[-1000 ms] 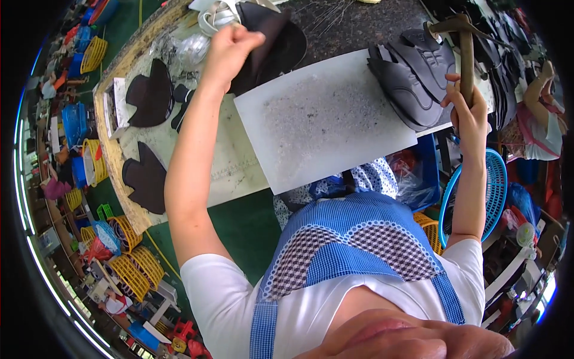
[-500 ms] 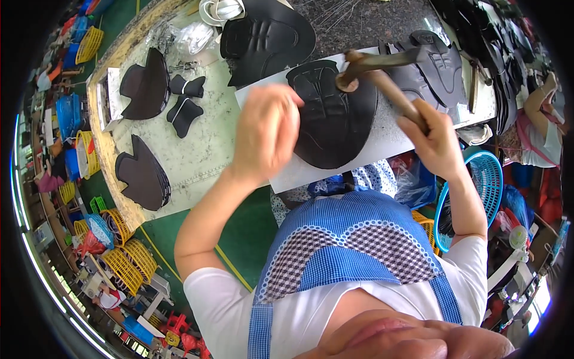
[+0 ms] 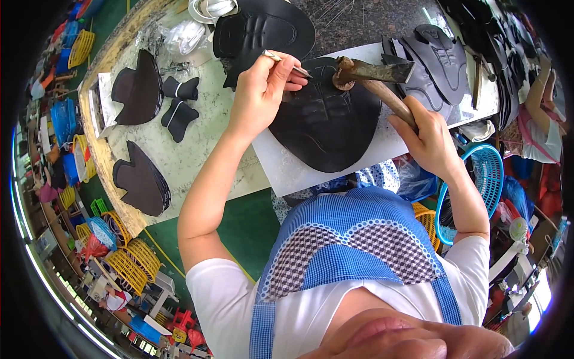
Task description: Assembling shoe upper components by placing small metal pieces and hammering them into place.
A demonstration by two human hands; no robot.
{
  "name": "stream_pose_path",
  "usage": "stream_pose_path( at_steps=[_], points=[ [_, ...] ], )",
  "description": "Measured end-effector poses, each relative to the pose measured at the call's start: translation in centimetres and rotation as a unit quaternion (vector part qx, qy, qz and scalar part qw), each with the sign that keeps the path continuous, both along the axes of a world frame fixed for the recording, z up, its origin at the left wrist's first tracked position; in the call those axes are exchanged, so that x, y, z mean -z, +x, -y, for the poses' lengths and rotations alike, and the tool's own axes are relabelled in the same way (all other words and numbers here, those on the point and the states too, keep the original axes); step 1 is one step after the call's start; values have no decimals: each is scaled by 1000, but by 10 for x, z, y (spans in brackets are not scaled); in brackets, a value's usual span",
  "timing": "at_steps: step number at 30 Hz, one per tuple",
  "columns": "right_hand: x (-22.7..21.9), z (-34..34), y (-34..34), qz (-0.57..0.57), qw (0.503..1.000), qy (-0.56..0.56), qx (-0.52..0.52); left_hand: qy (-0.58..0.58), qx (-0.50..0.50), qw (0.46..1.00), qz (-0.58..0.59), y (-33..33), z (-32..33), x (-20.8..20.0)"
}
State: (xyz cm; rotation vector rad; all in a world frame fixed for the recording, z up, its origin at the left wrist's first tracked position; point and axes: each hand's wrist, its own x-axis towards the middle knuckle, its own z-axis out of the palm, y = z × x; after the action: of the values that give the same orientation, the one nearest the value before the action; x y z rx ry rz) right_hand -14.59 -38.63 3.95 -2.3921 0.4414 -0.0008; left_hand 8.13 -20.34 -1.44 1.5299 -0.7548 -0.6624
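Note:
A black leather shoe upper [image 3: 329, 125] with raised seams lies flat on a white board [image 3: 284, 170] before me. My left hand [image 3: 261, 96] pinches a slim pointed rod [image 3: 299, 70], pale at its upper end, its narrow tip at the upper's far left part; whether the tip touches is hard to tell. In my right hand [image 3: 427, 133] is a hammer [image 3: 372, 73], gripped by its wooden handle, its rusty head hovering over the upper's far right part. Another black upper [image 3: 269, 33] lies beyond my left hand, and more uppers [image 3: 430, 63] overlap at the right.
Stacks of dark cut pieces [image 3: 136, 87] and small black bundles [image 3: 179, 113] lie on the table's left. Clear plastic [image 3: 184, 37] and a white roll [image 3: 214, 7] are at the back. A blue basket [image 3: 485, 179] stands at right; another person [image 3: 541, 128] sits beyond it.
My left hand, blurred before, has turned and now shows the pointed rod against the upper. The hammer head has shifted slightly left and down. The upper and board sit slightly further left.

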Motion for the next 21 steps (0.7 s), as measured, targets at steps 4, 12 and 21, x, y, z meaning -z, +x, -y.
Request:
stream_pose_path(
  at_steps=[4,12,21],
  points=[
    [-3,3,2,-2,1000,13,-1,28,17,999,29,-1,-1,-4],
    [-24,-7,13,287,943,171,6,51,34,872,486,-11,9,-17],
    [-28,0,16,58,974,178,126,24,-1,999,-23,2,8,0]
  ],
)
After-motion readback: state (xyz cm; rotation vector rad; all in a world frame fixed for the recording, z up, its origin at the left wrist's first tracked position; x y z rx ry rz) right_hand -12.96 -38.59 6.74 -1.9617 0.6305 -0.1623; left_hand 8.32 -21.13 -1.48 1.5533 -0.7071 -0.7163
